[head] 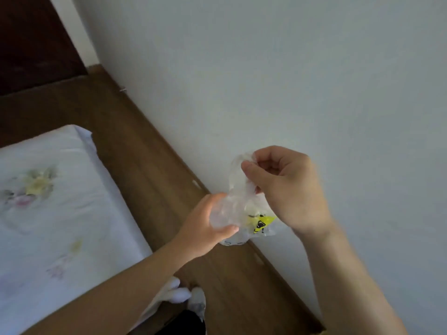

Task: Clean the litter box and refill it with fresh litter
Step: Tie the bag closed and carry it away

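A crumpled clear plastic bag (pixel 238 204) with a yellow and black print hangs in the air between both hands, in front of the white wall. My left hand (pixel 206 224) grips the bag's lower bunched part, thumb and fingers curled round it. My right hand (pixel 283 187) is higher and to the right and pinches the bag's top edge between thumb and fingers. No litter box shows in this view.
A bed with a white flowered sheet (pixel 53 213) fills the lower left. Brown wooden floor (pixel 150 170) runs as a strip between the bed and the wall (pixel 290 68). A dark wooden door (pixel 31 39) is at the upper left. Something white and crumpled (pixel 180 294) lies at the bottom.
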{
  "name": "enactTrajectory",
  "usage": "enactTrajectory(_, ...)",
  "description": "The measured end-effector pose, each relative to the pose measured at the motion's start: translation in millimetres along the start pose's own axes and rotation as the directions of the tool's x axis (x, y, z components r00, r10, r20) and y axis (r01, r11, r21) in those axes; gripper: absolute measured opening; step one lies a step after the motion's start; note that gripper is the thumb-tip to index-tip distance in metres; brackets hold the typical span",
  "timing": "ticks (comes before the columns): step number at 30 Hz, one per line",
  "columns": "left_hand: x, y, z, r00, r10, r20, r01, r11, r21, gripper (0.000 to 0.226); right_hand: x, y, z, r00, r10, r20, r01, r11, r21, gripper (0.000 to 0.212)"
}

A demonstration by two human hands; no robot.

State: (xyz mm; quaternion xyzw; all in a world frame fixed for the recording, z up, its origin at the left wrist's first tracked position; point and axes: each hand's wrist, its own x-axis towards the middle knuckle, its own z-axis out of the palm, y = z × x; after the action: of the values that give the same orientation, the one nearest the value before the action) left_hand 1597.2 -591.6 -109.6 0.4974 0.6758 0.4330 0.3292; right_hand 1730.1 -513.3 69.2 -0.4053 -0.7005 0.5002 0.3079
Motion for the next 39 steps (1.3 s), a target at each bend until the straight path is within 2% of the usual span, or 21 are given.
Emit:
enactTrajectory(4, 37, -29, -72, 0.961, -0.153, -0.230, 0.157, 0.988, 0.001, 0.061, 76, -18, 71, 0.978, -0.038, 0.206, 0.040, 0.999, -0.006, 0.020)
enactTrajectory(6, 54, -41, -105, 0.923, -0.234, -0.307, 0.225, 0.972, -0.065, 0.064, 112, -28, 103, 0.957, -0.066, 0.283, 0.072, 0.997, -0.011, 0.018)
enactTrajectory(9, 79, -41, -148, 0.868, -0.313, -0.385, 0.250, 0.946, -0.204, 0.056, 164, -46, 145, 0.921, -0.106, 0.375, 0.112, 0.994, 0.006, 0.015)
enactTrajectory(11, 98, -39, -170, 0.840, -0.343, -0.420, 0.266, 0.935, -0.232, 0.048, 198, -54, 169, 0.890, -0.130, 0.437, 0.139, 0.990, 0.012, 0.014)
enactTrajectory(15, 143, -49, -208, 0.753, -0.364, -0.549, 0.286, 0.931, -0.225, 0.051, 266, -60, 216, 0.801, -0.176, 0.572, 0.189, 0.981, 0.036, 0.012)
enactTrajectory(18, 173, -74, -232, 0.661, -0.433, -0.613, 0.341, 0.901, -0.269, 0.042, 315, -64, 251, 0.732, -0.195, 0.652, 0.198, 0.978, 0.071, 0.008)
enactTrajectory(22, 205, -99, -272, 0.527, -0.461, -0.714, 0.364, 0.882, -0.300, 0.063, 371, -82, 299, 0.656, -0.210, 0.725, 0.177, 0.977, 0.123, 0.007)
enactTrajectory(26, 236, -123, -330, 0.456, -0.481, -0.749, 0.386, 0.865, -0.320, 0.058, 423, -107, 359, 0.585, -0.219, 0.781, 0.184, 0.974, 0.135, 0.008)
enactTrajectory(29, 261, -152, -383, 0.409, -0.474, -0.780, 0.388, 0.864, -0.321, 0.062, 466, -122, 419, 0.549, -0.236, 0.802, 0.202, 0.968, 0.146, 0.008)
enactTrajectory(32, 287, -187, -444, 0.363, -0.466, -0.807, 0.361, 0.868, -0.339, 0.057, 506, -135, 487, 0.530, -0.271, 0.804, 0.242, 0.956, 0.163, 0.009)
enactTrajectory(37, 328, -235, -560, 0.350, -0.459, -0.817, 0.368, 0.869, -0.331, 0.059, 576, -167, 595, 0.490, -0.247, 0.836, 0.219, 0.963, 0.156, 0.006)
enactTrajectory(39, 344, -249, -605, 0.324, -0.467, -0.823, 0.385, 0.859, -0.337, 0.063, 607, -183, 635, 0.479, -0.232, 0.847, 0.185, 0.969, 0.161, 0.004)
